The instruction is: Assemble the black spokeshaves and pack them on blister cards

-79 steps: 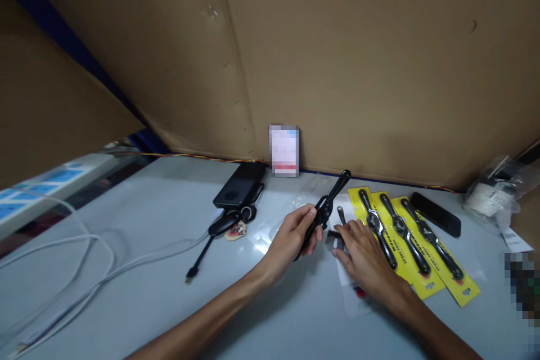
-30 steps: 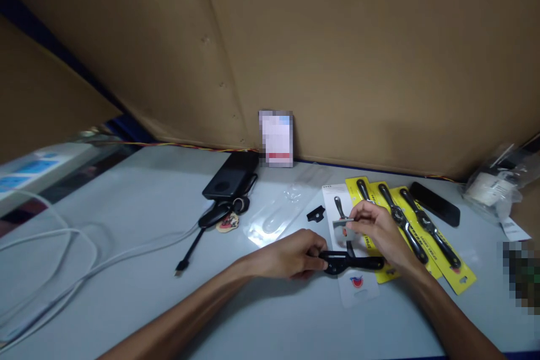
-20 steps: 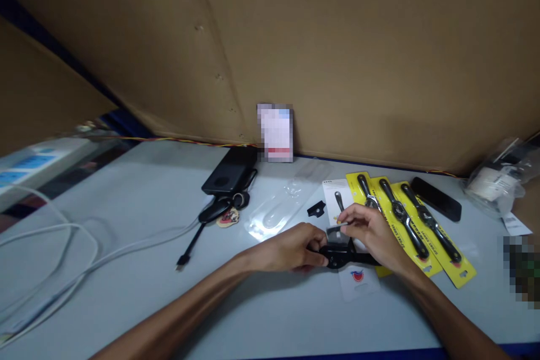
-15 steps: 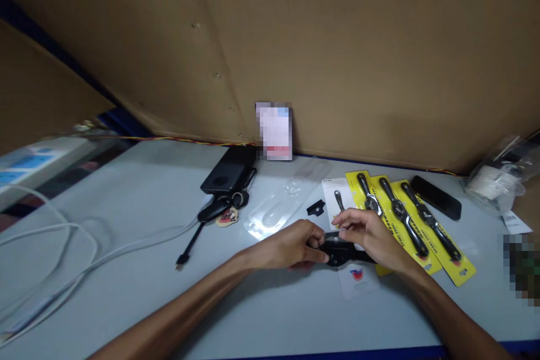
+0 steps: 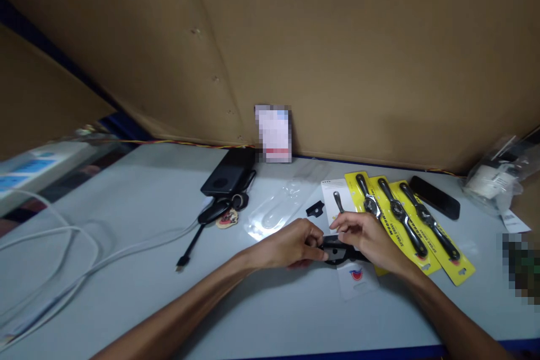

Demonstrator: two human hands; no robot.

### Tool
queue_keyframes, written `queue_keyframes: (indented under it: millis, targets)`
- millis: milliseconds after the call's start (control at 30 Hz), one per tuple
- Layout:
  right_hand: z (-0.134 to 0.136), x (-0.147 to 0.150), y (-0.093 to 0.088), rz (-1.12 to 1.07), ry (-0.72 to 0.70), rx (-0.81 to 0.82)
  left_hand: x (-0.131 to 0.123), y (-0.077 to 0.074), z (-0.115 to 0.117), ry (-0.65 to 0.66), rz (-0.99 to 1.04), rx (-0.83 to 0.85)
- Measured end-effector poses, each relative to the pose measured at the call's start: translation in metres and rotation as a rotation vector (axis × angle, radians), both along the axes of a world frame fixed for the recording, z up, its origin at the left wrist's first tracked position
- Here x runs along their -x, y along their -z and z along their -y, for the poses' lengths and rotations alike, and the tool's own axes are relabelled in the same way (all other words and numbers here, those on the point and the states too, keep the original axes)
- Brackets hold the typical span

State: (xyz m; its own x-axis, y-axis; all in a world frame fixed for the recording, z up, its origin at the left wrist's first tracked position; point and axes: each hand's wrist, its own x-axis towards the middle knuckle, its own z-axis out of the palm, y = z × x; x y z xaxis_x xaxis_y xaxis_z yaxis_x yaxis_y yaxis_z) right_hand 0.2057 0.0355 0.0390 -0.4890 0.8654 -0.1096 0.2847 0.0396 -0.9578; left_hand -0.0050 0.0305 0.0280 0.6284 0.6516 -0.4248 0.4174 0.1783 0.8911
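Note:
A black spokeshave (image 5: pixel 337 252) is held low over the table between my two hands. My left hand (image 5: pixel 300 243) is closed around its left end, thumb along the near side. My right hand (image 5: pixel 363 235) is closed at the right part, its thumb and fingertips at the upper edge; part of the tool is hidden behind the fingers. A grey flat face with a dark hole shows in the tool's middle. Just beyond my hands lies a small loose black metal plate (image 5: pixel 315 209). Under and behind the tool is a white printed card (image 5: pixel 358 281), partly covered.
Several yellow-carded spokeshave packs (image 5: pixel 422 219) lie right of my hands, beside a black phone (image 5: pixel 434 197). A clear plastic blister (image 5: pixel 270 216) lies behind my left hand. Further left are a black power bank (image 5: pixel 230 171) and white cables (image 5: pixel 97 253). A plastic bag (image 5: pixel 493 180) sits far right.
The spokeshave has turned in my hands, so its grey face with the hole now shows. My right fingers have shifted slightly left; the things on the table stay put.

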Motion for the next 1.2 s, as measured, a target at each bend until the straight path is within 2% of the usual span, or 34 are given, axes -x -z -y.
queue_keyframes:
  millis: [167, 300, 633, 767, 900, 1067, 1200]
  targets:
    - [0.001, -0.001, 0.004, 0.112, 0.021, -0.139, 0.0, 0.004, 0.0, -0.033, -0.015, -0.012]
    - [0.004, 0.001, 0.002, 0.081, 0.039, -0.137, -0.001, 0.003, 0.0, -0.029, -0.062, -0.082]
    - [0.005, 0.002, -0.001, 0.127, 0.052, -0.162, 0.001, 0.003, 0.0, -0.015, -0.069, -0.095]
    - [0.006, 0.001, -0.007, 0.158, 0.064, -0.154, 0.0, 0.004, -0.001, -0.018, -0.077, -0.092]
    - [0.0, -0.006, -0.014, 0.278, 0.15, -0.328, -0.002, 0.0, -0.001, -0.004, -0.082, -0.094]
    - [-0.018, -0.016, -0.007, 0.403, 0.215, -0.522, -0.003, -0.006, 0.0, 0.045, -0.056, -0.212]
    - [-0.029, -0.006, -0.003, 0.507, 0.111, -0.636, -0.002, -0.006, 0.002, 0.085, -0.035, -0.291]
